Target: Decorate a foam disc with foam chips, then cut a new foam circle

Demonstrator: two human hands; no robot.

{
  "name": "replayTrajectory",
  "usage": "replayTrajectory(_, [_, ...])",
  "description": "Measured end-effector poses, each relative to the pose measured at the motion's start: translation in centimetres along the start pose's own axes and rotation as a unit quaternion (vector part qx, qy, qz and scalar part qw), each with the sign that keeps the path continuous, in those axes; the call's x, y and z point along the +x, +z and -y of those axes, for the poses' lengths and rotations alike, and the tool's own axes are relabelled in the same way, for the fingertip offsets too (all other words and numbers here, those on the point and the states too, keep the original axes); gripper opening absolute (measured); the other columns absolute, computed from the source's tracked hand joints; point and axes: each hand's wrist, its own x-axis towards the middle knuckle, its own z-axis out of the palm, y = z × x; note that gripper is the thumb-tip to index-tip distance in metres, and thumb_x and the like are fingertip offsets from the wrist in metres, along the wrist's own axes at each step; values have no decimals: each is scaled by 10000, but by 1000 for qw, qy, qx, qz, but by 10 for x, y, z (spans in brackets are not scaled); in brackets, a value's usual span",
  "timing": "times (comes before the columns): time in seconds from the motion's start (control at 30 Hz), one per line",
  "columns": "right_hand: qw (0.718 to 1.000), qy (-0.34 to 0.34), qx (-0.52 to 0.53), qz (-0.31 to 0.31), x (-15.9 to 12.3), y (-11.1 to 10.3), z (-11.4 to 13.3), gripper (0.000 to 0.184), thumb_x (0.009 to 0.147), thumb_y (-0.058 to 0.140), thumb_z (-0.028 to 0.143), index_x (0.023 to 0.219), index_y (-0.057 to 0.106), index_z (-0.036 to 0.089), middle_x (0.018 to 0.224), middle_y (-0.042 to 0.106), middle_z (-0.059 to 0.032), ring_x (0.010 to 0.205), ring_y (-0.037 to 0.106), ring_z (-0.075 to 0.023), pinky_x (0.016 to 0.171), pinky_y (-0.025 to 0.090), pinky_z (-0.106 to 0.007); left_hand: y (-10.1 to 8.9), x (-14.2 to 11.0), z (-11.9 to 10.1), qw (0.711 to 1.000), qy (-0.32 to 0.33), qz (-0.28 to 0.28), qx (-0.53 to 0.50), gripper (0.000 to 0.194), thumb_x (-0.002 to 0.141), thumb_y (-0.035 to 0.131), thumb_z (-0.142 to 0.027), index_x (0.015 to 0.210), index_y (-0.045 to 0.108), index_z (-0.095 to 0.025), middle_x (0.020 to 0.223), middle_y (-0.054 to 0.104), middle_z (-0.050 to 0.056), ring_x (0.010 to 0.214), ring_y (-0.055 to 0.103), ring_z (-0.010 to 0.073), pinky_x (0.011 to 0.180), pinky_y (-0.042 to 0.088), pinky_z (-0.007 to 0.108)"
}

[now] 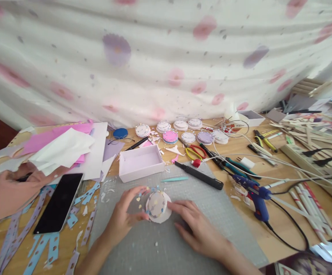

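Observation:
On the cutting mat (pixel 120 244) in front of me is a small round paper piece (pixel 158 204): a smaller layer sits on a wider white disc. Little pastel shapes, some like hearts, run round the smaller layer and trail off its left side. My left hand (pixel 124 212) curls around that side, with thumb and forefinger closed on the decorated edge. My right hand (pixel 193 225) rests at the right, its forefinger touching the white disc's rim and its thumb apart below. Behind the piece lie teal tweezers (pixel 174 179) and a black utility knife (pixel 200 175).
Similar round pieces (pixel 171 136) stand at the back, behind a white open box (pixel 141 162). A blue glue gun (pixel 254 194), pliers (pixel 265 141) and cables spread rightward. Leftward are a phone (pixel 59 202), cut strips (pixel 39 252) and apparently another person's hand (pixel 8 193).

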Motion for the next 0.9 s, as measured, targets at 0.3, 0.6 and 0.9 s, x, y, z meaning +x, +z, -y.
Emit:
replayTrajectory(0.3, [996, 36, 44, -62, 36, 16, -19, 573, 702, 801, 301, 1200, 529, 222, 1171, 579, -112, 1075, 541, -283, 921, 463, -454, 17, 4, 3, 990, 63, 31, 119, 893, 606, 769, -609, 1375, 441, -296, 1288, 620, 103, 1172, 563, 309, 993, 430, 473])
replayTrajectory(0.6, [991, 40, 87, -96, 42, 20, -28, 531, 708, 815, 306, 1160, 544, 242, 1141, 556, -89, 1071, 537, -255, 912, 477, -406, 19, 4, 10, 980, 69, 25, 182, 695, 680, 781, -493, 1286, 544, -248, 1326, 591, 130, 1220, 514, 344, 1001, 410, 545])
replayTrajectory(0.9, [996, 29, 38, -78, 44, 20, -25, 506, 662, 845, 355, 1081, 590, 232, 1066, 588, -76, 992, 564, -247, 847, 487, -380, 18, 6, 8, 975, 83, 23, 206, 578, 662, 800, -475, 1152, 598, -244, 1252, 648, 97, 1170, 539, 340, 969, 420, 542])
